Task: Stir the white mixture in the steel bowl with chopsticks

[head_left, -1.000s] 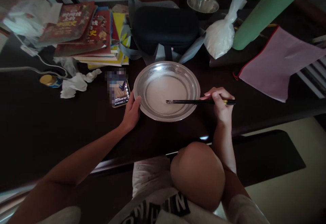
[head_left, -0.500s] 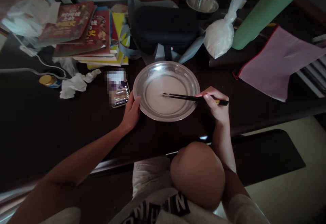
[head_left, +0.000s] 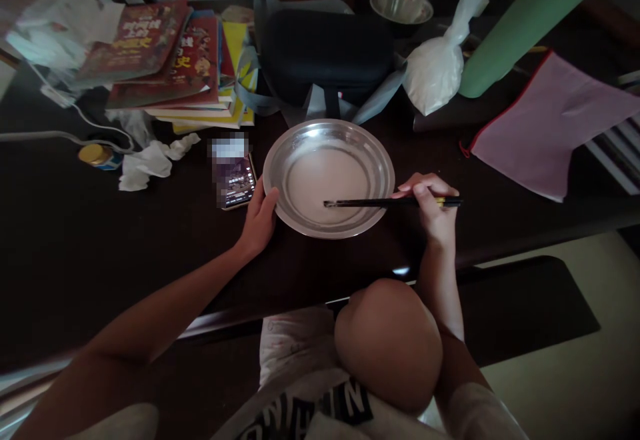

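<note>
A wide metal bowl (head_left: 330, 228) stands on the dark table, with a pale whitish mixture (head_left: 325, 177) spread across its bottom. My left hand (head_left: 259, 221) grips the bowl's left rim, thumb on the edge and fingers underneath or behind, partly hidden. My right hand (head_left: 431, 205), closed, holds a pair of black chopsticks (head_left: 373, 203) with gold bands near the top end. They lie almost level across the bowl's right rim, and their tips, smeared with white, touch the mixture. A lit phone (head_left: 235, 177) lies just left of the bowl.
Stacked books (head_left: 165, 73), crumpled tissue (head_left: 145, 168) and a small yellow-lidded jar (head_left: 97, 155) are at left. Behind the bowl sits a black case (head_left: 327, 47). A tied bag of white powder (head_left: 434, 73), a green cylinder (head_left: 520, 33) and a pink pouch (head_left: 545, 127) stand at right.
My right hand has drawn slightly right and down, and the chopstick tips have moved nearer the front of the bowl. My left hand keeps its hold on the rim.
</note>
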Motion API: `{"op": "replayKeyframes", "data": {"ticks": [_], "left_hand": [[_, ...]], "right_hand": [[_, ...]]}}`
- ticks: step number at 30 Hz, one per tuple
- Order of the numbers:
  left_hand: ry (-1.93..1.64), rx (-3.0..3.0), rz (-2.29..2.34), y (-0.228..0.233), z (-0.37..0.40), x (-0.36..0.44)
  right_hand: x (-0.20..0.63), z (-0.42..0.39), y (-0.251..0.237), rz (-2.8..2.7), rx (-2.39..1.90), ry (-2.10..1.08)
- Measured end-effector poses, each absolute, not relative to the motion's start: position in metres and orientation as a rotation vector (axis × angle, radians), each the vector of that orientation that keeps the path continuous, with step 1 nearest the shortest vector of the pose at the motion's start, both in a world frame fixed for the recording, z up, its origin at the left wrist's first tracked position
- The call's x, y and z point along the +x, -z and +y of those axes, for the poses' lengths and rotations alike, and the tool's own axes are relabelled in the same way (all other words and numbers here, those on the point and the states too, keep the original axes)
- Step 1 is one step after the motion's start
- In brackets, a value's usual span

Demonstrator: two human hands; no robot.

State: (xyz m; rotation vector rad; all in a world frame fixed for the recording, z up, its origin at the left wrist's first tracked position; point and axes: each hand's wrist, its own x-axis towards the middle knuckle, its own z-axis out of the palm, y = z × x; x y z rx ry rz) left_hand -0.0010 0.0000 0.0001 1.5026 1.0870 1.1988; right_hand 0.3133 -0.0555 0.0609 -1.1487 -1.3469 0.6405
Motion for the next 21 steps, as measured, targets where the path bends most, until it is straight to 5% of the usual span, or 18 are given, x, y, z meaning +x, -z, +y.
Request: {"op": "replayKeyframes", "data": {"ticks": [21], "left_hand": [[-1.194,1.29,1.068,0.0025,-0.0005,-0.0023]], "right_hand": [[0.3136,-0.0549,-0.0598,-1.401,-1.109,-0.665]]}}
